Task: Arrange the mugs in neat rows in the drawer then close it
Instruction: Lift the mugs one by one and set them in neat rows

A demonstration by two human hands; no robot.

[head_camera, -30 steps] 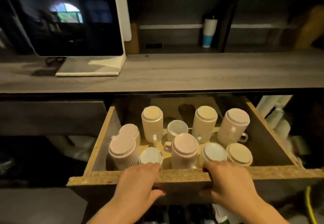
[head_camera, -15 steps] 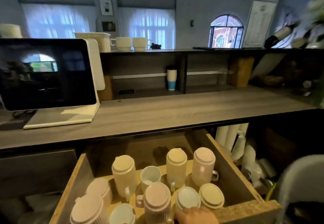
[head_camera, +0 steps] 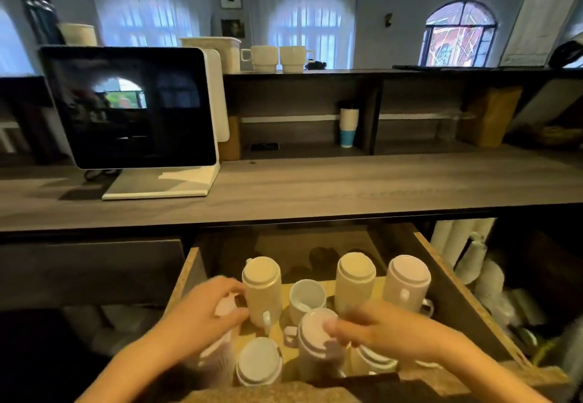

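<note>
The wooden drawer [head_camera: 459, 303] stands open under the counter, holding several mugs, most of them upside down. At the back are a cream mug [head_camera: 262, 289], an upright white mug [head_camera: 307, 298], a second cream mug [head_camera: 355, 279] and a pink mug [head_camera: 407, 282]. My left hand [head_camera: 198, 320] curls around a small pink mug [head_camera: 224, 307] at the left. My right hand [head_camera: 388, 330] has its fingertips on the upturned base of the ribbed pink mug [head_camera: 314, 336] in the middle front. A white mug [head_camera: 258, 361] stands between my hands. Another white mug [head_camera: 373, 363] is partly hidden under my right hand.
The grey counter [head_camera: 315, 188] above the drawer carries a white-backed screen [head_camera: 132, 106]. A shelf behind holds a white and blue tumbler [head_camera: 348, 126]. Two cream mugs [head_camera: 277, 58] sit on the top ledge. Stacks of paper cups [head_camera: 457, 245] stand right of the drawer.
Both hands have left the drawer's front edge and moved in among the mugs. The view tilted up, then came back down a little.
</note>
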